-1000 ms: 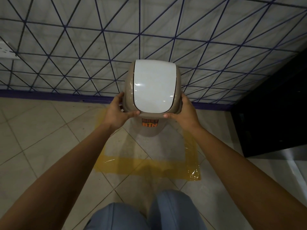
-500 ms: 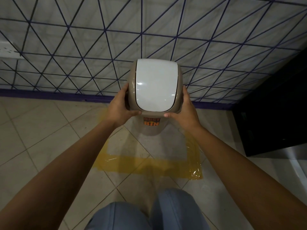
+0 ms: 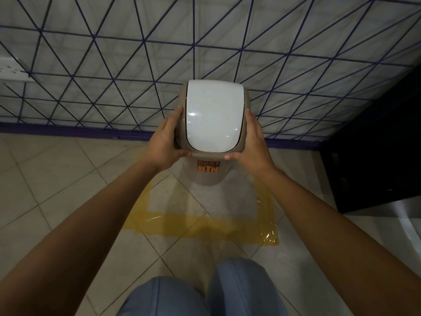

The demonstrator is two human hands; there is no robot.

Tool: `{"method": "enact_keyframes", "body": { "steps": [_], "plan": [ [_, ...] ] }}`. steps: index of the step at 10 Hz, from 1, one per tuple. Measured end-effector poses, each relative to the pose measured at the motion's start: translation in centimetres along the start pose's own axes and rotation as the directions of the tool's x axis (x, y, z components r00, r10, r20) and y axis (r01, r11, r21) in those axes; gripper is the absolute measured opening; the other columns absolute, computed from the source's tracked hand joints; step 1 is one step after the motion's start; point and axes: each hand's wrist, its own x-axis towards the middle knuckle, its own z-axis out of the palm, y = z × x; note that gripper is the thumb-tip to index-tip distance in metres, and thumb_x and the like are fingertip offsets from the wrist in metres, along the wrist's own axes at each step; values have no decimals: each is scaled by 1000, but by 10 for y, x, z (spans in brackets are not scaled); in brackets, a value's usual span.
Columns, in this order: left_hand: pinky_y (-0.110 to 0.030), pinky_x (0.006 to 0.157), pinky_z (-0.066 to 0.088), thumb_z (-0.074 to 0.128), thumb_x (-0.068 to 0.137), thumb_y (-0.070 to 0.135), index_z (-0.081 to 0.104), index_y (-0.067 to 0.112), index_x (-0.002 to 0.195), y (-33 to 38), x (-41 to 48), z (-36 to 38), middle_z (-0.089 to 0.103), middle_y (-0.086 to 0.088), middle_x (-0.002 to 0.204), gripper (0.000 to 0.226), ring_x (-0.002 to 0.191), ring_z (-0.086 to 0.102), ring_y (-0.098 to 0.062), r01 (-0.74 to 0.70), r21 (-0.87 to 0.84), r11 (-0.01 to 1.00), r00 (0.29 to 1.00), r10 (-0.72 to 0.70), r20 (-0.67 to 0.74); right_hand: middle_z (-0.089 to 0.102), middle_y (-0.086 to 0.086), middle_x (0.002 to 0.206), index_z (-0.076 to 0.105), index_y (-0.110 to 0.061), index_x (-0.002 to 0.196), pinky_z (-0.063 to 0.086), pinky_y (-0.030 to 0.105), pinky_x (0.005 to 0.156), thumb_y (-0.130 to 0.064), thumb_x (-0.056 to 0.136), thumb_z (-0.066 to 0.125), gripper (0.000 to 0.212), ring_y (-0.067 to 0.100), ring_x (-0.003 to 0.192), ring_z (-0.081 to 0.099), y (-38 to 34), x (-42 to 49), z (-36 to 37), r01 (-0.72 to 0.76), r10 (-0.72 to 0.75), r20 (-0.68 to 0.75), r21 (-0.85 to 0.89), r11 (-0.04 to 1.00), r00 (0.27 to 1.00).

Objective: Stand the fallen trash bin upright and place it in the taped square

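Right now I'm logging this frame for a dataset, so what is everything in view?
trash bin: one, taupe body with an orange label, upright, held at the far part of the taped square
bin lid: one, white swing flap in a taupe rim, on top of the bin
taped square: one, yellow, on the floor by the wall
floor tiles: many, beige
wall: one, pale tiles crossed by dark blue lines, purple strip at its base
dark cabinet: one, black, far right
white fitting: one, on the wall at far left, too cut off to identify
knees: two, in blue trousers, bottom edge
left hand: fingers around the lid's left side
right hand: fingers around the lid's right side
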Motion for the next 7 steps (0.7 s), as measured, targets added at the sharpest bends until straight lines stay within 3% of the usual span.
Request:
{"method": "enact_keyframes", "body": {
  "steps": [2, 4, 7],
  "plan": [
    [-43, 106, 37, 78, 68, 7, 17, 23, 147, 9, -13, 6, 32, -11, 146, 102, 132, 35, -29, -1, 8, 1000, 996, 2, -90, 11, 11, 158, 5, -19, 151, 21, 44, 117, -11, 55, 89, 127, 25, 146, 12, -3, -4, 0, 3, -3, -22, -24, 1000, 1000],
    [-27, 100, 28, 75, 75, 19, 32, 18, 143, 21, -25, 5, 34, -9, 147, 80, 134, 33, -25, 1, 30, 1000, 988, 4, -153, 13, 11, 158, 12, -17, 150, 17, 40, 116, -19, 62, 86, 115, 26, 145, 13, -12, -14, -11, 3, -4, -18, -63, 998, 1000],
    [-36, 102, 36, 72, 78, 24, 38, 11, 139, 85, -59, -37, 43, -12, 141, 71, 127, 42, -27, 4, 59, 998, 994, 2, -111, 22, 9, 155, 19, -15, 149, 24, 40, 113, -24, 71, 81, 100, 25, 143, 19, -72, -48, -63, -55, 55, 17, -40, 998, 998]
  ]
}}
